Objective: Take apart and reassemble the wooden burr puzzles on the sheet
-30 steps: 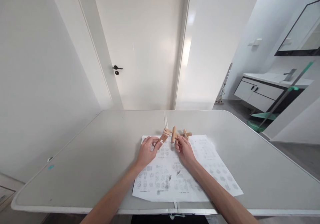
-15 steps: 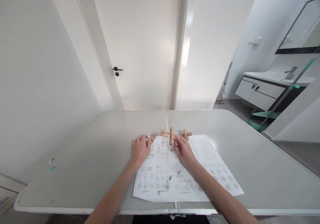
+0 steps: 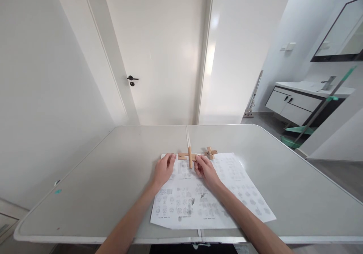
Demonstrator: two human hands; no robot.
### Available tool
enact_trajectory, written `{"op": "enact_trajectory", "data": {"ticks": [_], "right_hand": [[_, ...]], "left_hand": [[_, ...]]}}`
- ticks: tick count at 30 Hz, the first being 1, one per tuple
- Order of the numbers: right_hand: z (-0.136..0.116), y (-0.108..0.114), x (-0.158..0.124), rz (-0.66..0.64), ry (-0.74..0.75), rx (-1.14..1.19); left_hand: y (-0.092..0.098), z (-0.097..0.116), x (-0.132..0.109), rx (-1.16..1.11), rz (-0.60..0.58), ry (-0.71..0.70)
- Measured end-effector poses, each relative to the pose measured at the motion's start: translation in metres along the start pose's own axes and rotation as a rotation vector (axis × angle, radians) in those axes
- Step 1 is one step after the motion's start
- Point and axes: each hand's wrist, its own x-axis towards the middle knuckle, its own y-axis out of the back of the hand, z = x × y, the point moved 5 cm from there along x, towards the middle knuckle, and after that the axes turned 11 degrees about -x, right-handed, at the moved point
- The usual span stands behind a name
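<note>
My right hand [image 3: 206, 169] pinches the right end of a flat wooden puzzle piece [image 3: 182, 156], which lies level across the top of the sheet. An upright wooden bar [image 3: 190, 158] crosses that flat piece, so the two form a cross. Just left of them is my left hand [image 3: 165, 168], its fingers curled together. The small notched wooden piece seen at its fingertips before is now hidden, apparently within the fingers. Behind my right hand, a second assembly of crossed wooden pieces [image 3: 210, 153] rests by the paper's far edge.
A printed paper sheet [image 3: 181, 204] with rows of small figures lies under my hands on the pale folding table [image 3: 99, 193]. Beyond the table stands a closed white door [image 3: 159, 57]. A washbasin cabinet [image 3: 297, 102] and a green-handled dustpan [image 3: 300, 130] are at the right.
The crossed wooden pieces in my right hand have moved left and slightly down. My left hand has shifted right and turned, and its small notched piece has gone out of sight.
</note>
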Motion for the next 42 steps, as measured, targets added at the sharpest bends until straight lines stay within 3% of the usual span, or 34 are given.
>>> {"op": "enact_trajectory", "data": {"ticks": [4, 9, 15, 19, 30, 37, 42], "right_hand": [[-0.002, -0.006, -0.005, -0.049, 0.024, -0.049], [-0.006, -0.009, -0.005, -0.095, 0.026, -0.034], [-0.006, -0.019, -0.007, -0.329, -0.089, 0.136], [-0.007, -0.019, -0.010, -0.380, -0.086, 0.164], [-0.010, -0.019, -0.013, -0.386, -0.105, 0.154], [-0.002, -0.009, -0.006, -0.212, -0.087, 0.151], [0.000, -0.007, -0.004, -0.161, -0.104, 0.183]], "left_hand": [[-0.011, 0.005, -0.002, -0.253, -0.129, 0.049], [-0.012, 0.006, -0.001, -0.493, -0.200, 0.128], [-0.011, 0.006, -0.002, -0.633, -0.254, 0.193], [-0.012, 0.006, -0.002, -0.667, -0.267, 0.214], [-0.012, 0.009, -0.003, -0.674, -0.261, 0.228], [-0.015, 0.007, -0.003, -0.669, -0.257, 0.233], [-0.017, 0.006, -0.004, -0.659, -0.255, 0.249]]}}
